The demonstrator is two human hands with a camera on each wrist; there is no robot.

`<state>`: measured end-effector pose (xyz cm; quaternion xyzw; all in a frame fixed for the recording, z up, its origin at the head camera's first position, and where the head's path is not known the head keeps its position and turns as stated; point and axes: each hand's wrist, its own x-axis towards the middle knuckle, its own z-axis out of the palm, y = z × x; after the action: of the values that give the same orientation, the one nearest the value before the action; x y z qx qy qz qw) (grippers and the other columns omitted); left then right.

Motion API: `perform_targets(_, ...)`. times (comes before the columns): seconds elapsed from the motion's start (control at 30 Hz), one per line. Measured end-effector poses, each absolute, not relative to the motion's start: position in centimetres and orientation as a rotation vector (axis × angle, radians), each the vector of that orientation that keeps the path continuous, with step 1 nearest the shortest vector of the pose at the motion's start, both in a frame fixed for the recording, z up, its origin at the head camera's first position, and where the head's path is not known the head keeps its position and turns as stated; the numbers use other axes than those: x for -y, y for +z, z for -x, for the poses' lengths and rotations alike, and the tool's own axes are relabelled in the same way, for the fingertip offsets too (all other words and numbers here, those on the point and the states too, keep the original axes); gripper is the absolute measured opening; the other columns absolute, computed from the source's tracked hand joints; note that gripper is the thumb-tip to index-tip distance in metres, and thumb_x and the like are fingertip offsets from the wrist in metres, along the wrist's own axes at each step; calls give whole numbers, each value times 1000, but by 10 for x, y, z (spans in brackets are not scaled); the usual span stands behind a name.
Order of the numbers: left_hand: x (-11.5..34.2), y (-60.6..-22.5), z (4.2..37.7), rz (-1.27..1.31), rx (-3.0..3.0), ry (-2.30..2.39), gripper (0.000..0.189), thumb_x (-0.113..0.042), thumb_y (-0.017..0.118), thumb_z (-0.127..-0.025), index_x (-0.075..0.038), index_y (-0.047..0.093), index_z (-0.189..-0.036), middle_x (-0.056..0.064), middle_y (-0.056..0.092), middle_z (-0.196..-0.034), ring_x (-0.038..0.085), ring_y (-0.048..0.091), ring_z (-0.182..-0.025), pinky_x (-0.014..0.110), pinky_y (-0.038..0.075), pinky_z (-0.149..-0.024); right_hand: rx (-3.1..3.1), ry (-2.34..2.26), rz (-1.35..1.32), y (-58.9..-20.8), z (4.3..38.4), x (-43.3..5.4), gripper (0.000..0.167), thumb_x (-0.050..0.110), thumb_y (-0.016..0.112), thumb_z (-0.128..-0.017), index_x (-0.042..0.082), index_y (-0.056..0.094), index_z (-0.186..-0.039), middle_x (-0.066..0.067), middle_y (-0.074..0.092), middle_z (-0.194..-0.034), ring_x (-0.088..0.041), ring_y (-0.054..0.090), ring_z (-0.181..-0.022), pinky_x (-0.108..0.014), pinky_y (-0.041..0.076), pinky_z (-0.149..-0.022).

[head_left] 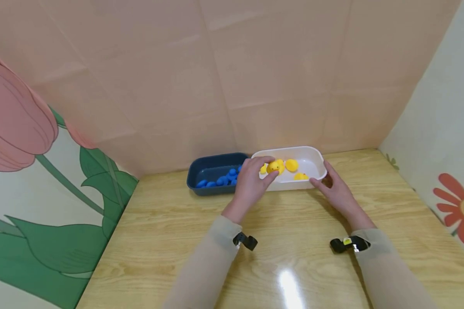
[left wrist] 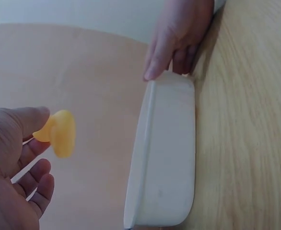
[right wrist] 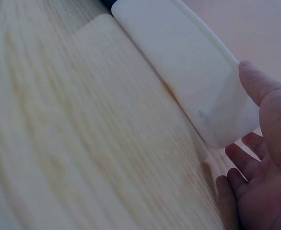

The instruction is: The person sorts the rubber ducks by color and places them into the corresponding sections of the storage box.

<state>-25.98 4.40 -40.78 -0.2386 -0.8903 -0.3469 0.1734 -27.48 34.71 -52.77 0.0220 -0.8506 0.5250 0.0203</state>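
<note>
My left hand (head_left: 252, 179) pinches a small yellow toy duck (left wrist: 61, 133) between thumb and fingers, held up over the left part of a white tray (head_left: 290, 185). The other fingers of that hand curl loosely in the left wrist view. More yellow pieces lie inside the tray, among them a round one (head_left: 291, 165) and another near the front wall. My right hand (head_left: 338, 193) holds the tray's right end, thumb (right wrist: 255, 81) at the rim and fingers around the end wall.
A dark blue tray (head_left: 191, 176) stands directly left of the white one, with several small blue pieces (head_left: 222, 180) in it. Both trays are near the back edge of the wood-grain table (head_left: 170, 240), close to a pinkish covered wall (head_left: 170, 94). Flower-patterned panels flank the table.
</note>
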Motion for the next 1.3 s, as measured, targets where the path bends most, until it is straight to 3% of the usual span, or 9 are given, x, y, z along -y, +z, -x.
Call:
perform_targets(0.3,-50,-402,282,632,2593,-967,42,-34,80,-105,-19,74,-143,-5,73,-137,19,57,-132,35,52,-108,2630,1626,-76,-529,277,-347,104,54,67,-109,25,-4,-179,-27,18,-180,-53,22,-163,-72,21,-127)
perform_targets(0.87,-56,-417,311,540,2657,-857,44,-34,79,-105,-20,71,-147,-5,74,-133,19,59,-130,34,52,-109,2624,1616,-98,-530,280,-345,108,60,68,-106,22,-3,-179,-30,20,-178,-55,24,-161,-73,21,-127)
perform_targets(1.3,-55,-421,310,474,2683,-848,48,-37,75,-108,-23,66,-153,-1,63,-154,22,54,-143,40,46,-120,2631,1624,-86,-528,278,-348,107,57,68,-107,23,-4,-179,-28,16,-180,-53,21,-163,-71,18,-128)
